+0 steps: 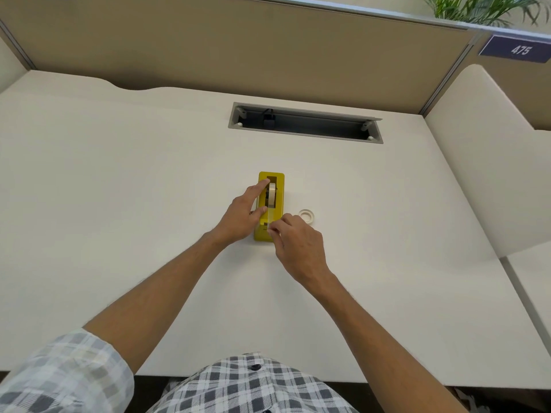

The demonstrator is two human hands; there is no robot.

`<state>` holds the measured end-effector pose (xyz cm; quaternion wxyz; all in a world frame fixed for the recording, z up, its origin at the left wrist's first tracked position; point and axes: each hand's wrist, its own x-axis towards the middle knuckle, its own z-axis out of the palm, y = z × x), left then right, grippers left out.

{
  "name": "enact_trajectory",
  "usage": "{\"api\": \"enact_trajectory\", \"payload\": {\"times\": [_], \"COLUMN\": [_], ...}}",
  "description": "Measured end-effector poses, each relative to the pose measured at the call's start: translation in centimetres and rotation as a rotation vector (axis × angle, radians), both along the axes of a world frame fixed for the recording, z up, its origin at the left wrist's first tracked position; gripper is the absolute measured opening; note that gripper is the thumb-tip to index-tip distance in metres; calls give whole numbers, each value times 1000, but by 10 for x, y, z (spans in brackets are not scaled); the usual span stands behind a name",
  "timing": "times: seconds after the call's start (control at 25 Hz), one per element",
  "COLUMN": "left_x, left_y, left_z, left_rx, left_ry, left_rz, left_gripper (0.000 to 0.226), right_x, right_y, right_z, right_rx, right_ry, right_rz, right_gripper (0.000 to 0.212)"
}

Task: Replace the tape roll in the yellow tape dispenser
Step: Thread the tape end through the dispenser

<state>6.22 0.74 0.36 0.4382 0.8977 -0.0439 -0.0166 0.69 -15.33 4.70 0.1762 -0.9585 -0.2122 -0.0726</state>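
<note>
Dispenser: yellow, stood mid-desk, tape roll seated inside.
Left hand: fingers straight, forefinger on roll.
Right hand: pinched tape end at cutter.
Spare roll: lay just right.

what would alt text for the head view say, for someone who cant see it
A person's left hand rests on a yellow plastic tape dispenser with a roll seated in it, forefinger stretched to the roll, while the right hand pinches at the dispenser's near cutter end. A small, pale spare tape roll lies flat on the white desk just to the dispenser's right.
</note>
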Motion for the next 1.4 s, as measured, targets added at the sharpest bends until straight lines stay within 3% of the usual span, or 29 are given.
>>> {"api": "enact_trajectory", "payload": {"times": [0.2,0.36,0.76,0.96,1.08,1.4], "left_x": [-3,-15,-18,-19,-19,-19], "left_y": [-2,-11,-26,-25,-26,-28], "left_z": [1,3,15,19,19,20], "left_rx": [21,-18,-418,-482,-508,-456], "left_ry": [-30,-127,185,234,230,246], "left_rz": [61,280,385,409,419,391], "left_gripper": [60,30,25,31,21,18], "right_x": [-5,-5,-5,-4,-4,-5], "right_y": [-1,0,1,2,1,-1], "right_z": [2,5,7,7,7,6], "right_rx": [55,87,91,100,102,112], "right_ry": [-50,-90,-112,-124,-122,-121], "right_rz": [-24,-32,-31,-42,-39,-27], "right_gripper": [14,10,6,6,6,8]}}
